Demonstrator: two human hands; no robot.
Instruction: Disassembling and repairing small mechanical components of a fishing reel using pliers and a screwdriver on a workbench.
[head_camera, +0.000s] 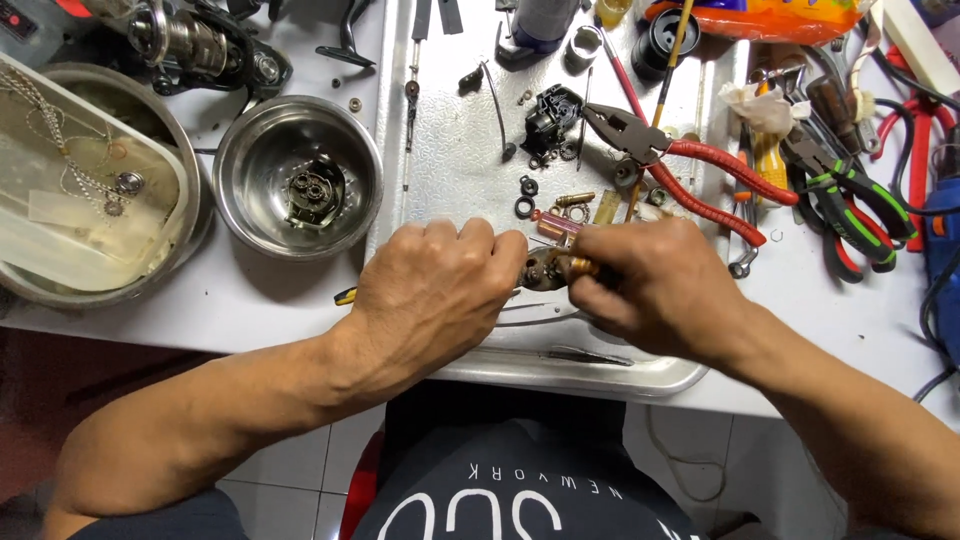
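- We grip a small dark metal reel part (541, 268) in our left hand (435, 290), fingers curled shut around it so that only its right end shows; the closed grasp appears to steady it against turning.
- Our right hand (655, 285) pinches a brass-tipped piece (582, 266) between thumb and fingertips, the remaining fingers folded; its tip meets the reel part's exposed end.
- The brass-tipped piece lies roughly level, its long axis running left to right, tip pointing left toward the reel part. How the reel part itself points we cannot tell, since the left fingers hide most of it.
- Both pieces sit between the two hands, just above the near half of the steel tray (455, 170), seemingly so that any dropped part lands on it.
- Loose washers and a brass pin (573, 199) lie on the tray just beyond the hands; red-handled pliers (690, 165) rest near the tray's right edge.
- A steel bowl (298, 178) to the left holds a gear assembly (312, 190), kept apart from the loose parts.
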